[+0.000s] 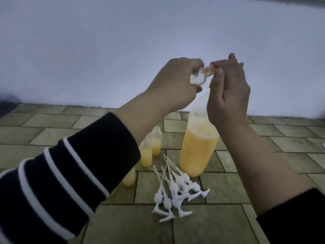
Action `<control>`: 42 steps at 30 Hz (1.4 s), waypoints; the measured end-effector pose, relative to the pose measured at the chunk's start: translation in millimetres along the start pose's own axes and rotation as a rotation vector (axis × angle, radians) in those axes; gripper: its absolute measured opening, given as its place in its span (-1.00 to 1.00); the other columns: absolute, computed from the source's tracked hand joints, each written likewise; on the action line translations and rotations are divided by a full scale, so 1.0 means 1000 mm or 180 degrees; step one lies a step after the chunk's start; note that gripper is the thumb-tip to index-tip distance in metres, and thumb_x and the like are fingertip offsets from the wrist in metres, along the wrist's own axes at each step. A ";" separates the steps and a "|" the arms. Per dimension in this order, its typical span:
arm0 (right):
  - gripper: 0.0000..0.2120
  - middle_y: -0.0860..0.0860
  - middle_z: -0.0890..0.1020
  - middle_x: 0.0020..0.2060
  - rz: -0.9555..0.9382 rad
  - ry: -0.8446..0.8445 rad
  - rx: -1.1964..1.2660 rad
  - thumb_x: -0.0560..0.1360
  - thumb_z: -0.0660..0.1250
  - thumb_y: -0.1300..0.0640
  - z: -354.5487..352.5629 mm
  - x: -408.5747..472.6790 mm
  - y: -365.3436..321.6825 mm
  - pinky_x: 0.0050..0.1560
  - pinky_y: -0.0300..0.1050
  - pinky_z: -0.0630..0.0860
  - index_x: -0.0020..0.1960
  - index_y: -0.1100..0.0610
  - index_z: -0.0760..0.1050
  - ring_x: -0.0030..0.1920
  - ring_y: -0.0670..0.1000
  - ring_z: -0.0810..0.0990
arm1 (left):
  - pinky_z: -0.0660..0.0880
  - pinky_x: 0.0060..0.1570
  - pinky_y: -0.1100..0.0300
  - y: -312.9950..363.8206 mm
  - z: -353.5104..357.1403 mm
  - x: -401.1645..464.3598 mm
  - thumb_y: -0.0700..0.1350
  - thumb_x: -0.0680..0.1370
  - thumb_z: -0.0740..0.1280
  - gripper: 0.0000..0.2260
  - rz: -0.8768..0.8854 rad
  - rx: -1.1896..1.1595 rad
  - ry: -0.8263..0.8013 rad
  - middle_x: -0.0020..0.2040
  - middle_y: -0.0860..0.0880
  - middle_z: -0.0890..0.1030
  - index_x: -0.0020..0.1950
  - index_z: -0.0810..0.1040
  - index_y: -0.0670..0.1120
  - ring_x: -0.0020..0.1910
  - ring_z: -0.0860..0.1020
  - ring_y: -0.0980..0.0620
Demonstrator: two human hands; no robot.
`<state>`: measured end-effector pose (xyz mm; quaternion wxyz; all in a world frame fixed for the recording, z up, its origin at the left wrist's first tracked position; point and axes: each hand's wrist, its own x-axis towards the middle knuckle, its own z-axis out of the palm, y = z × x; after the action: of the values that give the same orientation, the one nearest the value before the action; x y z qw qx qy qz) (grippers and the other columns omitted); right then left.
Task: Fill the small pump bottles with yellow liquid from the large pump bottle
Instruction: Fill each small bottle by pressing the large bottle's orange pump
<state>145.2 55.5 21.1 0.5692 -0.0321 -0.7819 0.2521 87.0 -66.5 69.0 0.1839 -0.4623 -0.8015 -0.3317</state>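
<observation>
Left hand (173, 83) gripping a small clear bottle (77, 76) held in the air on its side, neck pointing right, right hand (228, 95) pinching at its neck, both above the upright big bottle (197, 148) of yellow liquid, loose white pumps (175, 189) piled on the tiled floor (219, 224), part-filled small bottles (155, 141) standing left of it.

Tilted small clear bottle (77, 76) above the half-full yellow large bottle (198, 148)

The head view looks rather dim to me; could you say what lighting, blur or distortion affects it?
Head view: dim, bluish, flat light with no glare; the small bottle between left hand and right hand is soft; wide-angle bowing curves the tiled floor.
</observation>
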 end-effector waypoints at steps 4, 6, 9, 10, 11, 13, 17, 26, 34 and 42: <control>-0.62 0.02 0.58 -0.09 -0.0005 -0.0149 0.0009 0.61 -0.02 0.05 -0.008 0.006 -0.004 0.45 -0.28 -0.01 0.10 0.22 0.51 0.42 0.11 0.33 | 0.42 -0.08 0.20 0.004 -0.005 0.004 -0.11 0.44 0.39 -0.75 -0.0018 0.0079 0.0009 0.03 0.02 0.57 0.11 0.52 -0.03 -0.02 0.49 0.02; -0.61 0.00 0.59 -0.06 0.0006 -0.0191 0.0009 0.60 -0.02 0.03 -0.013 0.013 -0.008 0.48 -0.13 0.07 0.09 0.20 0.52 0.42 0.10 0.33 | 0.44 -0.04 0.16 0.006 -0.008 0.006 -0.10 0.44 0.39 -0.73 -0.0007 0.0069 0.0091 0.04 0.02 0.57 0.13 0.52 -0.02 -0.01 0.49 0.01; -0.57 -0.04 0.58 0.00 0.0083 -0.0300 -0.0025 0.60 -0.05 -0.01 -0.016 0.020 -0.015 0.46 -0.13 0.06 0.10 0.17 0.52 0.45 0.08 0.27 | 0.46 -0.03 0.15 0.007 -0.013 0.008 -0.10 0.44 0.40 -0.72 -0.0023 0.0023 0.0144 0.03 0.02 0.57 0.13 0.53 -0.01 -0.02 0.50 0.01; -0.58 -0.05 0.58 0.02 0.0096 -0.0340 -0.0040 0.61 -0.05 -0.01 -0.018 0.020 -0.016 0.45 -0.14 0.06 0.11 0.17 0.51 0.46 0.07 0.26 | 0.46 -0.04 0.17 0.007 -0.014 0.008 -0.10 0.44 0.40 -0.72 -0.0043 0.0001 0.0139 0.04 0.03 0.57 0.14 0.53 -0.01 -0.02 0.50 0.01; -0.59 -0.04 0.57 0.04 0.0107 -0.0368 -0.0049 0.61 -0.05 0.00 -0.018 0.020 -0.016 0.45 -0.15 0.05 0.12 0.17 0.51 0.46 0.07 0.24 | 0.45 -0.05 0.18 0.006 -0.015 0.007 -0.09 0.44 0.41 -0.71 -0.0063 -0.0030 0.0138 0.04 0.03 0.57 0.15 0.53 -0.01 -0.02 0.50 0.02; -0.62 -0.03 0.57 0.09 0.0152 -0.0378 -0.0048 0.63 -0.03 0.03 -0.020 0.018 -0.015 0.45 -0.15 0.04 0.15 0.17 0.50 0.48 0.07 0.21 | 0.42 -0.07 0.25 0.005 -0.014 0.005 -0.08 0.44 0.41 -0.68 -0.0098 -0.0135 0.0154 0.05 0.04 0.56 0.18 0.51 -0.01 -0.03 0.49 0.06; -0.63 -0.03 0.54 0.18 0.0293 -0.0475 -0.0051 0.64 -0.03 0.04 -0.021 0.017 -0.016 0.46 -0.18 -0.04 0.22 0.15 0.48 0.51 0.05 0.12 | 0.31 -0.27 0.52 0.002 -0.010 -0.001 -0.05 0.45 0.41 -0.68 -0.0304 -0.0503 0.0168 -0.02 0.09 0.52 0.18 0.50 -0.04 -0.14 0.46 0.16; -0.63 -0.06 0.44 0.30 0.0223 -0.0575 -0.0139 0.64 0.00 0.03 -0.025 0.018 -0.014 0.47 0.05 0.08 0.31 0.13 0.42 0.50 0.04 0.14 | 0.53 0.07 0.12 -0.009 -0.023 -0.025 -0.07 0.39 0.46 -0.68 -0.0858 -0.1199 0.0056 0.01 0.02 0.62 0.10 0.53 -0.06 0.00 0.59 0.06; -0.64 0.04 0.36 0.31 -0.0022 -0.0586 -0.0135 0.63 0.05 0.09 -0.024 0.015 -0.009 0.03 -0.58 0.23 0.36 0.21 0.33 0.20 -0.24 0.33 | 0.57 0.03 0.11 -0.040 -0.031 -0.123 0.01 0.37 0.46 -0.70 -0.1658 -0.1176 -0.0136 0.02 0.15 0.61 0.07 0.53 0.09 -0.01 0.59 0.16; -0.65 0.04 0.36 0.31 -0.0028 -0.0482 -0.0222 0.62 0.07 0.09 -0.020 0.015 -0.009 0.02 -0.60 0.22 0.35 0.18 0.34 0.13 -0.45 0.27 | 0.54 -0.14 0.22 -0.050 0.024 -0.205 -0.02 0.46 0.42 -0.82 -0.2231 -0.0959 -0.0596 -0.10 0.18 0.58 -0.04 0.49 0.21 -0.08 0.55 0.22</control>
<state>160.2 60.1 43.0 0.5081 -0.0293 -0.8312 0.2239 147.5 -194.0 -89.9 -0.0843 -0.2106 -0.8664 -0.4448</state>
